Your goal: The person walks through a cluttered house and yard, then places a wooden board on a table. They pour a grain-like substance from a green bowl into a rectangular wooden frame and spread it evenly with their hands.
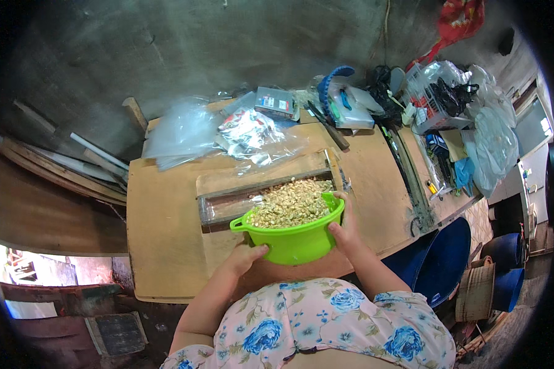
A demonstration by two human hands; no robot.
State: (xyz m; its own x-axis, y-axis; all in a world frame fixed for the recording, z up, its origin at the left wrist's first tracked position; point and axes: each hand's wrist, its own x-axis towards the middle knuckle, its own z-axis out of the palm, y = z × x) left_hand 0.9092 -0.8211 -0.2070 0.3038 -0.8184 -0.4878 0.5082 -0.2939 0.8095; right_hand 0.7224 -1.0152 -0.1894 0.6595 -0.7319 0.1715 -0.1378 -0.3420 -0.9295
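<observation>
A bright green plastic basin [298, 243] with a looped handle is held between my two hands. It leans away from me over a shallow wooden tray [212, 206]. Small pale yellow-brown pieces [292, 203], like kernels or shelled nuts, fill the basin and reach past its far rim to the tray's right part. My left hand [248, 255] is closed on the basin's left side below the handle, thumb along the wall. On the right, my right hand [345, 227] grips the rim and outer wall. Clear plastic lies in the tray's left part.
The tray sits on a wooden table [166, 246]. Behind it are clear plastic bags [188, 132], crumpled silvery packaging [249, 130] and a grey box [275, 101]. A dark bar [335, 132] lies right of these. A crate of bags [431, 98] stands far right; blue barrels [443, 258] stand below the table's right edge.
</observation>
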